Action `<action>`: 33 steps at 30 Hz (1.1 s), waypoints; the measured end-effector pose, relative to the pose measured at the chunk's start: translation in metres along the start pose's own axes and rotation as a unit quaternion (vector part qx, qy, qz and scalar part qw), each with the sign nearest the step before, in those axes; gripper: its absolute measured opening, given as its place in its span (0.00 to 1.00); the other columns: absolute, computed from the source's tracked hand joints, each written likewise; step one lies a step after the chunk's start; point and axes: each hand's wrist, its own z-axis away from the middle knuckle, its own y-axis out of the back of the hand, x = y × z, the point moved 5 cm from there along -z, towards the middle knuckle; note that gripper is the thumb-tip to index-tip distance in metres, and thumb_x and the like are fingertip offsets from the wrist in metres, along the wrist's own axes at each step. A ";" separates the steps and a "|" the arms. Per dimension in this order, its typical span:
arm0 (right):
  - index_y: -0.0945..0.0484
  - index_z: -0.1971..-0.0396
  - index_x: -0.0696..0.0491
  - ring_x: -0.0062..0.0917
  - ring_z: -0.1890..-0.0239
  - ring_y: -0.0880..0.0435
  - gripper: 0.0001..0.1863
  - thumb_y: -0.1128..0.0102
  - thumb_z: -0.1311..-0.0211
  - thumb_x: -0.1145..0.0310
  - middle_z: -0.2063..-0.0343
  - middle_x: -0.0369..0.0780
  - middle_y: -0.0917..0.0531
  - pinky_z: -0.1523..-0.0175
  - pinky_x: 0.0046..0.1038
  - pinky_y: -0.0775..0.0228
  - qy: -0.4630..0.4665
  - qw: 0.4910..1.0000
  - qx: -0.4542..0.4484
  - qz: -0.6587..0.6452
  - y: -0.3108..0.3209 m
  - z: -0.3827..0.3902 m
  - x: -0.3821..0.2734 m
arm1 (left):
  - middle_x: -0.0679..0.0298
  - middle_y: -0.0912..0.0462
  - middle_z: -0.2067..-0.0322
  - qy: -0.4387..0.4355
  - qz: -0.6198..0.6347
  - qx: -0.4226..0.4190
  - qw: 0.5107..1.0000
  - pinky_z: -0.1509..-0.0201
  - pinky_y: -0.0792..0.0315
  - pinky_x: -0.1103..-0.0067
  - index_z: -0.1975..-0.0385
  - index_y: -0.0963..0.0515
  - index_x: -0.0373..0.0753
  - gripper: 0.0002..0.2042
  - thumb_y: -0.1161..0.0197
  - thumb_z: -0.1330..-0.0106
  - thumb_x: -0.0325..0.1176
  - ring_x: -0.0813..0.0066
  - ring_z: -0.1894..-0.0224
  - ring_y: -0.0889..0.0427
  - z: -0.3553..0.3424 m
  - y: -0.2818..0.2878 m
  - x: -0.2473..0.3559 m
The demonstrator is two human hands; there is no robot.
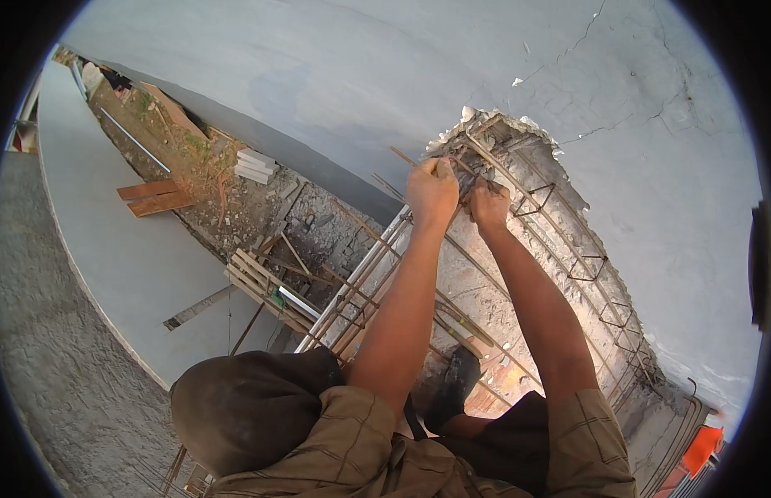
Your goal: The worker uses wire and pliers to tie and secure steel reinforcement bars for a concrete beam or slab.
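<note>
Both my arms stretch forward to a broken-out recess (518,137) in the grey wall. My left hand (433,195) is closed in a pinch, thumb up, at the recess's left edge beside the end of a steel rebar (401,155). Just right of it, my right hand (489,204) is curled shut, lower among the bars. What either hand grips is hidden by the fingers or too small to make out. Past my right hand runs a long rebar (503,168) with bent stirrups (538,199) along the chipped wall edge.
Crossing rebars (470,325) span the pale surface below my arms, where my dark boot (457,383) stands. Left, beyond a white edge (352,278), lie wooden slats (265,286), brown boards (156,197) and rubble lower down. An orange object (702,449) is at lower right.
</note>
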 end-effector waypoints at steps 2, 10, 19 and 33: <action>0.27 0.81 0.58 0.22 0.93 0.33 0.17 0.55 0.37 0.64 0.87 0.40 0.25 0.89 0.23 0.46 -0.020 0.983 0.101 -0.153 0.008 0.001 0.006 | 0.53 0.23 0.80 -0.034 -0.018 0.015 0.999 0.67 0.31 0.70 0.73 0.20 0.32 0.13 0.42 0.40 0.38 0.63 0.75 0.25 -0.029 0.005 0.004; 0.27 0.74 0.58 0.21 0.90 0.31 0.19 0.56 0.32 0.58 0.81 0.41 0.23 0.88 0.22 0.47 -0.060 0.975 0.025 -0.211 -0.007 0.022 -0.007 | 0.57 0.16 0.72 0.055 -0.215 -0.242 0.944 0.60 0.27 0.72 0.70 0.17 0.36 0.13 0.41 0.39 0.41 0.64 0.67 0.18 -0.081 -0.020 -0.017; 0.33 0.63 0.62 0.18 0.85 0.37 0.16 0.69 0.28 0.65 0.76 0.43 0.26 0.84 0.20 0.47 -0.169 0.824 -0.002 -0.541 -0.007 0.008 0.006 | 0.60 0.17 0.57 0.181 -0.121 -0.328 0.919 0.43 0.35 0.67 0.53 0.24 0.35 0.14 0.46 0.33 0.37 0.70 0.52 0.21 -0.060 -0.029 -0.011; 0.35 0.46 0.53 0.42 0.55 0.22 0.36 0.36 0.51 0.48 0.59 0.50 0.23 0.53 0.40 0.28 0.167 0.773 -0.329 0.516 0.066 0.178 0.055 | 0.51 0.18 0.64 -0.063 -0.070 0.045 0.995 0.58 0.28 0.72 0.59 0.23 0.30 0.13 0.44 0.37 0.33 0.60 0.62 0.20 0.002 -0.018 0.008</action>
